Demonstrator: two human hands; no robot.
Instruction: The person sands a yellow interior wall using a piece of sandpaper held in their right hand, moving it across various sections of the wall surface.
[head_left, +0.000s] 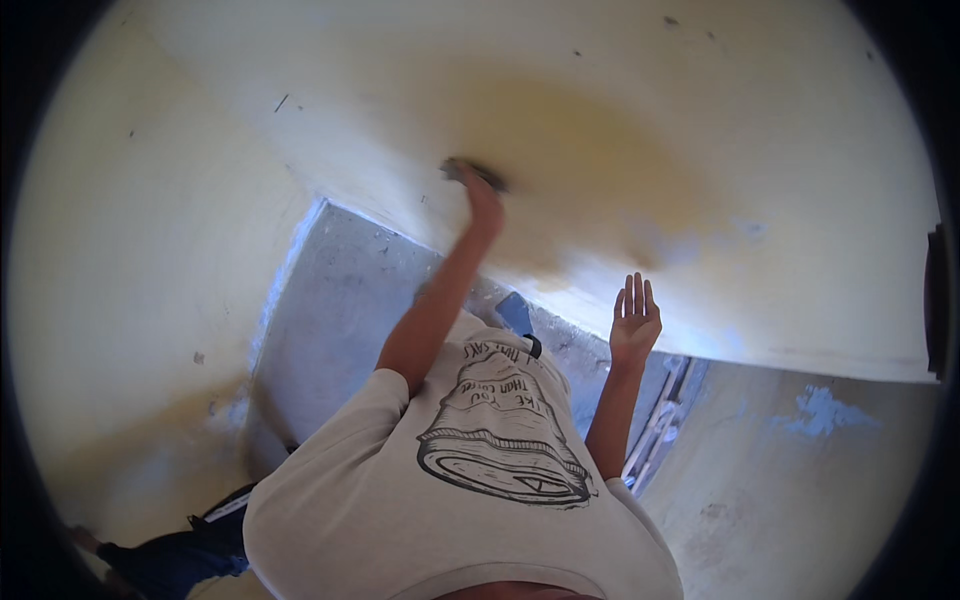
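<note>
My left hand (480, 187) grips a dark, flat hand-sized block (476, 174), blurred, held against the pale yellow wall (360, 75). Its exact kind cannot be told. A broad darker yellow-brown patch (592, 142), which looks damp, spreads over the wall to the right of the block. Lower and to the right, my right hand (636, 319) is raised near the wall, palm showing, fingers straight and nothing in it. Whether its fingertips touch the wall is unclear.
Below lies a grey concrete floor (330, 300) with a blue flat thing (514, 312) near the wall's foot. Long narrow strips (660, 427) lie at the right. Another person in dark blue clothing (176, 559) is at the lower left. A dark object (935, 300) stands at the right rim.
</note>
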